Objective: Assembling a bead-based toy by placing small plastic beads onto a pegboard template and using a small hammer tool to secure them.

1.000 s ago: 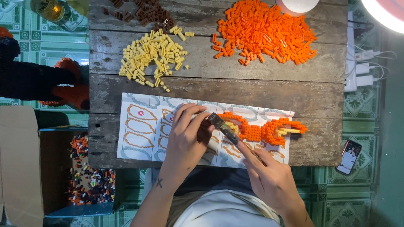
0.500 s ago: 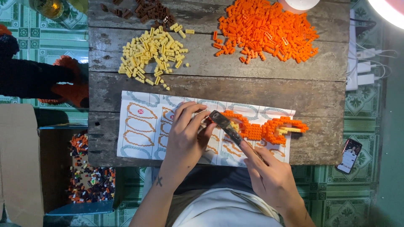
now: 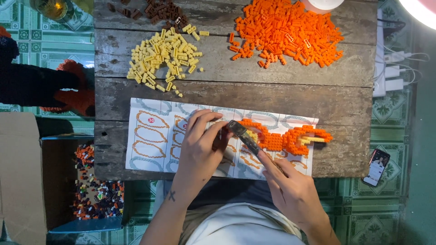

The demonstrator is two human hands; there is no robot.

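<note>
Brick model [image 3: 281,138], orange with some yellow, lies flat on the instruction sheet [image 3: 150,136] at the near edge of the wooden table [image 3: 227,88]. Going left to right: cardboard box [image 3: 18,172] on the floor, tray of mixed small bricks [image 3: 95,190] beside it. Left hand [image 3: 200,147] rests on the sheet, fingers curled at the model's left end; can't tell if it pinches a piece. Right hand [image 3: 290,188] grips a dark flat tool [image 3: 243,135], tip touching the model's left end next to the left fingertips. Far side of table: yellow brick pile [image 3: 165,56], brown bricks [image 3: 161,10], big orange brick pile [image 3: 286,34]. Phone [image 3: 377,167] on the floor, right of the table.
</note>
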